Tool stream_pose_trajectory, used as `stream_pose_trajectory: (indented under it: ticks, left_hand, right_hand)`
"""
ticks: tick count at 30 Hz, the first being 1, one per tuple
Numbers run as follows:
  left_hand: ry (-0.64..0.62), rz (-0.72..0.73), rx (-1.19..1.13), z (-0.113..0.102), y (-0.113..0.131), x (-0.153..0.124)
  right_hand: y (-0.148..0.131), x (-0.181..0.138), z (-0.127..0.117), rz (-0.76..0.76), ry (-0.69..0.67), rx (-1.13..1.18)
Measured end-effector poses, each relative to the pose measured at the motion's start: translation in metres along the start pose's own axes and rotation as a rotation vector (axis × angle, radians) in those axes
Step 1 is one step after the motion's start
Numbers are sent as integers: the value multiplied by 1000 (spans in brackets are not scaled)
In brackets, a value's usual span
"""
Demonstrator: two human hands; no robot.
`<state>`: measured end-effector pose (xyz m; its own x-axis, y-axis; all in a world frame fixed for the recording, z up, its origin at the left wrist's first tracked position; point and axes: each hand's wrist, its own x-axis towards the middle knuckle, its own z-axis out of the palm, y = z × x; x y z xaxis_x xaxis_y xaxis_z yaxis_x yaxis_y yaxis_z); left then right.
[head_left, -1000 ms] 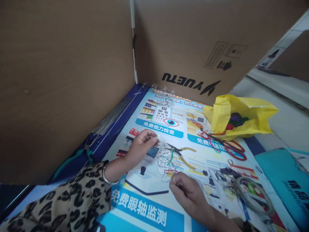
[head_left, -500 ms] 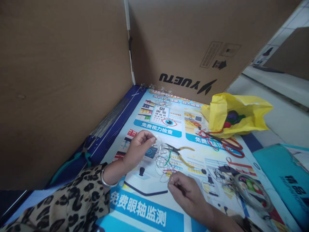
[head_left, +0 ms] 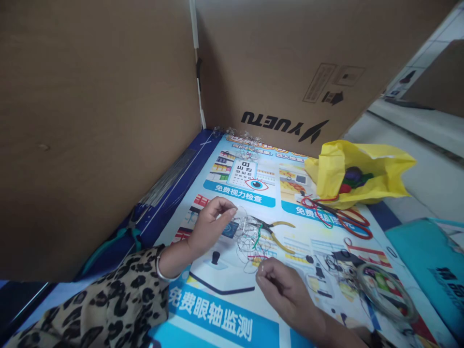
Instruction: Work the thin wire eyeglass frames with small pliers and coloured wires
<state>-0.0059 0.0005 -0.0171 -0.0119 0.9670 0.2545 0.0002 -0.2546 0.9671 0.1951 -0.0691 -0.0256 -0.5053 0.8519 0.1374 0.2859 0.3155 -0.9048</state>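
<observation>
My left hand, in a leopard-print sleeve with a silver bangle, pinches a small clear bead-like piece at the top of a tangle of thin wire. My right hand is closed in a pinch on the lower end of that wire. The tangle carries green and red strands and rests on a printed blue poster. Yellow-handled pliers lie just behind the tangle.
Tall cardboard walls enclose the left and back. A bundle of straight wires lies along the left wall. A yellow bag, red-handled scissors, a clear wire coil and a teal bag sit at right.
Both hands have stayed on the wire tangle; the right hand shifted slightly. The view has shifted a little.
</observation>
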Motion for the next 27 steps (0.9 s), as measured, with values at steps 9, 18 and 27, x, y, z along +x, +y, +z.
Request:
stream_pose_trajectory:
  ticks: [9,18,27]
  left_hand:
    - [-41,-10,54,-1,4,-1]
    - [-29,-8,37,-1,5,0]
    - [-28,25,78,0,5,-1]
  right_hand:
    - [-3,-2,-5,121,65,128]
    - [-8,-3,-14,226,237,657]
    - [-16,3,-25,215,286,679]
